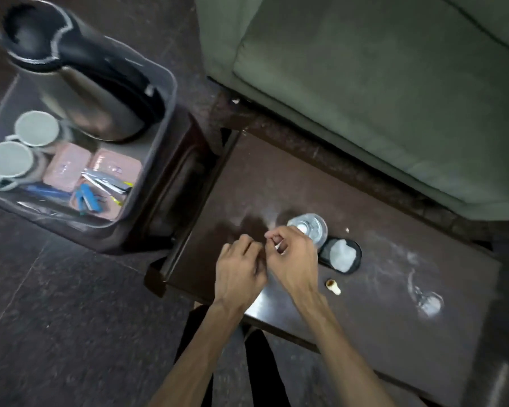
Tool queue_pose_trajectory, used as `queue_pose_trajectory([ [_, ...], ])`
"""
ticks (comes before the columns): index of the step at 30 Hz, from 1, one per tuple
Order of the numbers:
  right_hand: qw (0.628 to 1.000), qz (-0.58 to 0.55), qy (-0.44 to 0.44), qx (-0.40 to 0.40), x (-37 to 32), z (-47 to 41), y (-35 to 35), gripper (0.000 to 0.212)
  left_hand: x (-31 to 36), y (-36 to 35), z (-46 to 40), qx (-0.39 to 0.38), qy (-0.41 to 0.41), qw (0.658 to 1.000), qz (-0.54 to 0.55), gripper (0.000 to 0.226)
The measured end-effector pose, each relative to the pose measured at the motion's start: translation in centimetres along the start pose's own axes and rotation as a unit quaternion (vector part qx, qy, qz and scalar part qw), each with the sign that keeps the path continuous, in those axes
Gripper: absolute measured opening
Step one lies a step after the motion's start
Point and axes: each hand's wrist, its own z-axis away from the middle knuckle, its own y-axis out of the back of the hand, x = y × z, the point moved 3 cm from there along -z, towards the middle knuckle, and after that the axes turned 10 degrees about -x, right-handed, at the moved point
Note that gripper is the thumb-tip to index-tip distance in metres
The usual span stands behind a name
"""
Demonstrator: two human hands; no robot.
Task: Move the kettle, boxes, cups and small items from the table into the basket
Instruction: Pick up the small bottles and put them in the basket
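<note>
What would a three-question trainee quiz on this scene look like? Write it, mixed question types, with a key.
1. True or false: the kettle stands on the table.
2. How many cups are in the basket? A) none B) two C) four
3. Fill in: the bottle stands on the ____.

Key:
1. False; it is in the basket.
2. B; they sit beside the pink boxes.
3. Table, just beyond the right hand, which pinches a small white scrap. The left hand is curled beside it.
</note>
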Motion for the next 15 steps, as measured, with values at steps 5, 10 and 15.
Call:
queue_pose_trajectory([
  [5,0.995,0.007,-0.103,0.017,8.7,3.7,1.9,0.012,3.0,-6.3,0.4,-0.173,0.021,0.983,-0.05,0.025],
  [10,0.981,0.047,-0.187,0.028,14.7,5.6,1.6,0.027,3.3,-10.0,0.5,-0.23,0.053,0.968,-0.084,0.034],
  [15,0.974,0.106,-0.2,0.009,17.6,5.6,0.4,0.041,3.2,-12.1,0.2,-0.235,0.056,0.966,-0.097,0.036],
])
